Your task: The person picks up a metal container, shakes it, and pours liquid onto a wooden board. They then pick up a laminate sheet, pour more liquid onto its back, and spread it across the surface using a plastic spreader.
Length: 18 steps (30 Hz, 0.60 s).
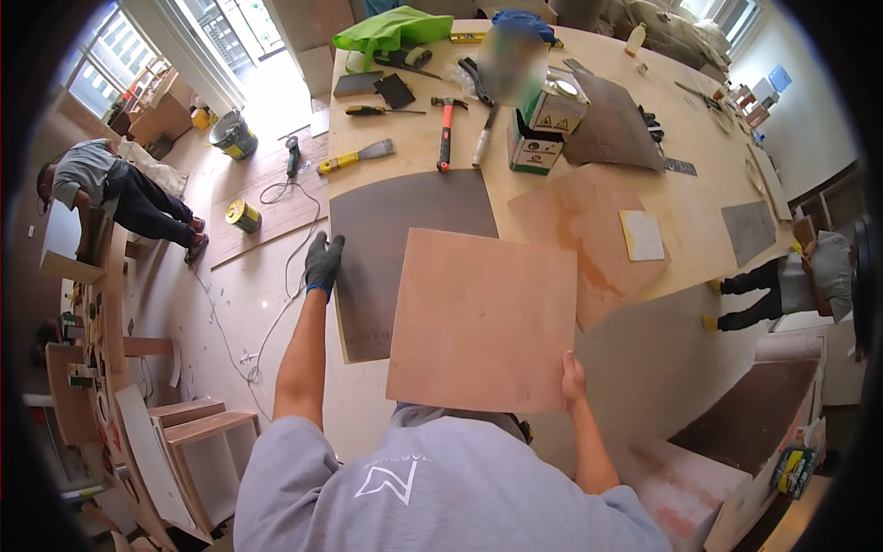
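A square, light reddish-brown plywood panel (483, 322) is held up in front of my body. My bare right hand (574, 379) grips its lower right edge, with part of the fingers hidden behind it. My left hand (324, 264), in a dark work glove, is at the left edge of a dark grey-brown sheet (414, 204) on the table. Its fingers are stretched upward and apart; whether they touch that edge I cannot tell. The panel covers part of the dark sheet.
On the wooden worktable (708, 138) lie a hammer (447, 133), a scraper (357, 157), a screwdriver (384, 110), metal cans (555, 99) and a stained board (589, 221). A cable (287, 267) trails over the floor at left. One person (120, 189) bends at left; another (800, 281) stands at right.
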Tool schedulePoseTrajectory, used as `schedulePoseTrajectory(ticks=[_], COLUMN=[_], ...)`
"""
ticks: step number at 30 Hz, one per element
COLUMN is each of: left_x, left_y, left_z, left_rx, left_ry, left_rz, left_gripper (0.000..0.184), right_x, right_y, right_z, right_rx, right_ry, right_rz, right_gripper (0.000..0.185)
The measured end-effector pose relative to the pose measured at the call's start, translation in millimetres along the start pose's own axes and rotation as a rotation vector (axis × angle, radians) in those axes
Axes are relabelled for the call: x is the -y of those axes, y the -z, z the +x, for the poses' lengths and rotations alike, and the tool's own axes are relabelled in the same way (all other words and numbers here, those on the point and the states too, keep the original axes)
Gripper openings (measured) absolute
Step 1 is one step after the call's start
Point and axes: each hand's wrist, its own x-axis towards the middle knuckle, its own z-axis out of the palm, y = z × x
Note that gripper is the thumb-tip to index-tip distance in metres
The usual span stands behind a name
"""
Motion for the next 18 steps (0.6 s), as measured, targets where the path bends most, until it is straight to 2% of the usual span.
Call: schedulePoseTrajectory(ticks=[1,5,8,11,13,16,18], left_x=[3.3,-74.3,-106.1,-152.0,-106.4,-85.2,-74.7], left_y=[-6.3,-12.9,-31.1,-16.5,-24.1,25.9,73.6], left_z=[18.2,59.8,91.8,101.3,123.8,121.6,106.4], left_rx=[-0.066,0.094,0.282,0.580,0.560,0.719,0.754], left_ry=[-0.108,-0.473,-0.480,-0.280,-0.327,-0.261,-0.111], left_rz=[0.146,0.539,0.565,0.676,0.370,0.319,0.310], left_gripper=[0.064,0.068,0.067,0.067,0.060,0.054,0.050], right_x=[-0.1,-5.4,-5.4,-7.8,-10.3,14.6,7.1], right_y=[0.0,1.9,-0.2,3.2,0.7,-11.4,-9.3], right_z=[0.7,-1.3,-7.4,-18.0,-21.7,-27.5,-9.7], right_rx=[-0.001,0.016,-0.007,-0.043,-0.067,-0.055,0.020], right_ry=[-0.015,0.059,0.085,0.071,0.082,-0.018,0.003], right_rz=[-0.003,0.022,-0.021,-0.031,-0.043,-0.023,-0.013], right_gripper=[0.058,0.057,0.056,0.057,0.057,0.058,0.059])
